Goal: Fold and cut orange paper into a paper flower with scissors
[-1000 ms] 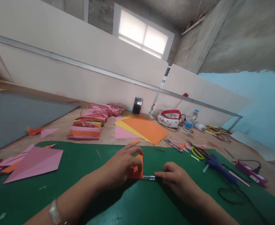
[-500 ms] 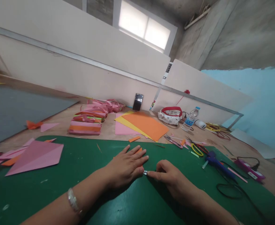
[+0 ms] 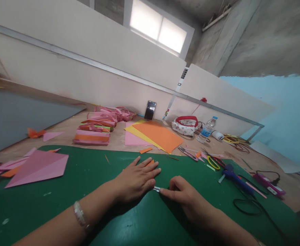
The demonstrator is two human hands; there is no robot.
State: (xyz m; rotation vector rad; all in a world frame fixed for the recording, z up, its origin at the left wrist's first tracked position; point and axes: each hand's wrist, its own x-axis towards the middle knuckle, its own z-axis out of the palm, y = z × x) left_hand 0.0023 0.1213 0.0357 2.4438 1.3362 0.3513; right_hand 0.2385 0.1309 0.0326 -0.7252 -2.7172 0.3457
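Note:
My left hand (image 3: 137, 177) lies flat with fingers stretched out on a small orange paper piece (image 3: 151, 162), pressing it onto the green cutting mat (image 3: 88, 191). Only a corner of the paper shows past the fingers. My right hand (image 3: 180, 194) is closed around a small metal-tipped cutter (image 3: 156, 189), whose tip sits at the edge of my left hand's fingers.
A pink folded sheet (image 3: 38, 167) lies at the mat's left. Behind are striped paper stacks (image 3: 92, 138), orange, yellow and pink sheets (image 3: 157, 136), a phone (image 3: 150, 110), a pouch (image 3: 187, 125), a water bottle (image 3: 207, 130), scissors (image 3: 213, 162), a blue glue gun (image 3: 235, 177) and cables.
My left hand went from holding the orange paper up by its edge to lying flat on it. My right hand slid the cutter tip left, toward the left fingers.

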